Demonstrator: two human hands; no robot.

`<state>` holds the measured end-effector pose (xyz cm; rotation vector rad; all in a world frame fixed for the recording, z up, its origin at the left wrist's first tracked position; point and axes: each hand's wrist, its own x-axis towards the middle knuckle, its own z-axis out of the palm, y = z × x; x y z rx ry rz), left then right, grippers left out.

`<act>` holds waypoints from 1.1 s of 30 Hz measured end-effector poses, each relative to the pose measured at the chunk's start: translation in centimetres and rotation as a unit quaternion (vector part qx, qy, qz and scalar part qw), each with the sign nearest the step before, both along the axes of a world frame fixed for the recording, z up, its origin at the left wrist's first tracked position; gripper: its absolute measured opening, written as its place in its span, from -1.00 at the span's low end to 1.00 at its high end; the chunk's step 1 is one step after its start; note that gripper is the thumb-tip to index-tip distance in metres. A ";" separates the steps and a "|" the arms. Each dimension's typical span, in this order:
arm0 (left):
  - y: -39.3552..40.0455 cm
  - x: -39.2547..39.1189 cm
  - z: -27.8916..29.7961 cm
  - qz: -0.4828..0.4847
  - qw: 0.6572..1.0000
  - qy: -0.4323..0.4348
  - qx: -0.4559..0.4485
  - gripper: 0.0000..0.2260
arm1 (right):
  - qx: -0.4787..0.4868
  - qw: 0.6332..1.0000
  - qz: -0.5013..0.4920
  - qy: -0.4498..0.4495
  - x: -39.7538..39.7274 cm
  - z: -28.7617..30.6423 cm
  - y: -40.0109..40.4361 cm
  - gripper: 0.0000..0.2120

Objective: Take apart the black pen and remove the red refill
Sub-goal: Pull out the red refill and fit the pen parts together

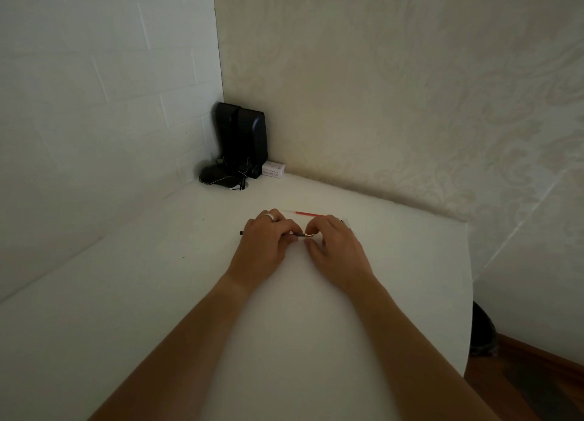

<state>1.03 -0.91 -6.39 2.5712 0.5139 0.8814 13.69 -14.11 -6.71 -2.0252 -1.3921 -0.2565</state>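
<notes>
Holding the black pen [295,233] level over the white table [158,278], we grip its barrel in the left hand [268,235], fingers curled shut around it, while the right hand [331,240] works at the metallic tip end [309,235]. The right fingertips [311,231] appear pinched together on that tip, though the exact contact is too small to confirm. For this step we judge it best to keep the barrel fixed and turn only the tip section, pulling straight along the axis so small parts do not spring loose. The pen is slim and dark; its rear end [241,232] projects past the left hand, and the tip glints brass-coloured. A red refill [308,213] with a clear end lies on the table just beyond both hands, apart from the pen. Whether another refill is inside the barrel cannot be determined.
</notes>
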 end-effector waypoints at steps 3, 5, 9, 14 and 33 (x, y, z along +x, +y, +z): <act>0.0 0.0 0.0 -0.001 1.000 0.001 0.000 -0.87 | 0.001 1.000 0.001 -0.003 0.1 0.0 0.0 -0.95; 0.0 0.0 0.1 -0.003 1.000 -0.001 -0.003 -0.87 | 0.004 1.000 -0.006 -0.006 0.0 0.0 0.1 -0.91; -0.1 0.0 0.1 -0.002 1.000 0.001 0.001 -0.87 | 0.008 1.000 -0.010 0.003 -0.1 0.0 0.0 -0.89; -0.1 0.0 0.2 -0.001 1.000 0.001 -0.002 -0.87 | 0.009 1.000 0.002 -0.004 0.0 0.1 0.0 -0.95; -0.1 0.0 0.1 -0.002 1.000 -0.004 -0.001 -0.88 | -0.007 1.000 -0.004 -0.007 -0.1 0.1 0.0 -0.86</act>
